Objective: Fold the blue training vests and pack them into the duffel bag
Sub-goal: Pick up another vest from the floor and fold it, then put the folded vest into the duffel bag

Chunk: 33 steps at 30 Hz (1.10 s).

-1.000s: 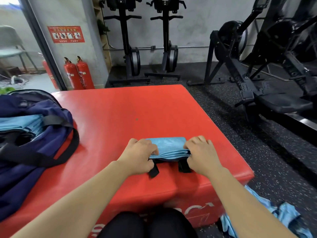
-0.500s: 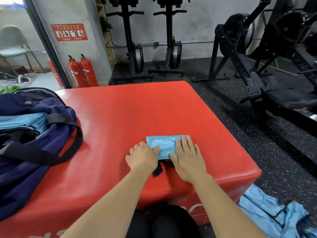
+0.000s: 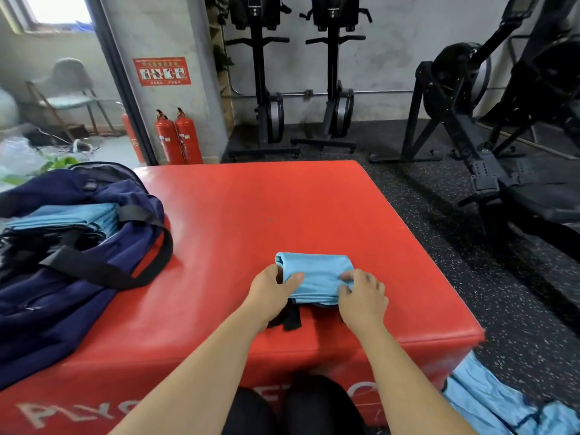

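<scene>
Gripping the folded vest (image 3: pixel 317 274) near the red worktop's (image 3: pixel 251 208) front edge, left hand (image 3: pixel 270 290) and right hand (image 3: pixel 364 296) fingers curled round its ends. Folded vests (image 3: pixel 72 216) sit in the duffel bag (image 3: pixel 62 293); unfolded vests (image 3: pixel 489 400) wait on the floor (image 3: pixel 470 246). Probably midway.

Light is medium and even, indoor. Window (image 3: pixel 56 9) top left is blown out white. Soft sheen on the red bench (image 3: pixel 314 196), and a faint soft shadow beside the duffel bag (image 3: pixel 62 293). Fisheye bend at the edges: door frame (image 3: pixel 122 83) leans. Gym machines (image 3: pixel 455 76) at right are dark with little detail. Corners are soft.
</scene>
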Each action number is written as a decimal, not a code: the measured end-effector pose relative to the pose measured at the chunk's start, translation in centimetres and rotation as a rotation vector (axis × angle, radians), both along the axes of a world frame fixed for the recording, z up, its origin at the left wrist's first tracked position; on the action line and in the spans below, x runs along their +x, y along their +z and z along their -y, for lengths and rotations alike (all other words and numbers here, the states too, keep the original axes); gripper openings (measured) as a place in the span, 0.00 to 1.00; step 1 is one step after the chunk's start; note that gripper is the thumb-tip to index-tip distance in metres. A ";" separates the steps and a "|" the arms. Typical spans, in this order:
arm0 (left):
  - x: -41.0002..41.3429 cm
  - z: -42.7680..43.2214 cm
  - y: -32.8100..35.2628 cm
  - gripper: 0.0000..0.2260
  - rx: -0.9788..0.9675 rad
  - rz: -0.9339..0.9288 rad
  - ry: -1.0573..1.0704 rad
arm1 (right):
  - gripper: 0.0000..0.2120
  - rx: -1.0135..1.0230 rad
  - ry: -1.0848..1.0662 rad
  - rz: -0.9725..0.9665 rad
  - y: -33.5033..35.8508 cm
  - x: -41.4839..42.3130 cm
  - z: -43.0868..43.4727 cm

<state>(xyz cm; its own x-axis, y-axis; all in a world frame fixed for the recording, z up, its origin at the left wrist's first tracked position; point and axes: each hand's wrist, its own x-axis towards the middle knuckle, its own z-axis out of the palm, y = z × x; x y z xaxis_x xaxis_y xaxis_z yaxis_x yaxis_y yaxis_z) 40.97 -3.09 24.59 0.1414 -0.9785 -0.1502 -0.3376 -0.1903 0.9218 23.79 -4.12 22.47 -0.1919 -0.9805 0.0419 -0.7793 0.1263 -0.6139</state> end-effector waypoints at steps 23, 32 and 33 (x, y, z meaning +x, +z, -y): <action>25.7 -15.0 9.6 0.23 -0.010 -0.063 0.243 | 0.05 0.418 0.550 0.948 8.6 21.8 -5.3; 42.2 -9.2 15.2 0.12 -0.175 -0.256 0.287 | 0.01 0.093 0.555 0.872 13.3 39.7 0.4; 43.9 -7.9 15.4 0.11 -0.186 -0.265 0.305 | 0.02 0.083 0.541 0.878 13.7 41.6 1.6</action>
<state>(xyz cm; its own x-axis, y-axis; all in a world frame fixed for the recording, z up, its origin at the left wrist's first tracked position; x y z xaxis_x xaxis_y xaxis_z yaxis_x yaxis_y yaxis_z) 84.85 4.79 39.98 0.4079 -0.9119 -0.0453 -0.0393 -0.0671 0.9970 65.41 -5.72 36.19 0.3446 -0.9383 0.0285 -0.0266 -0.0401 -0.9988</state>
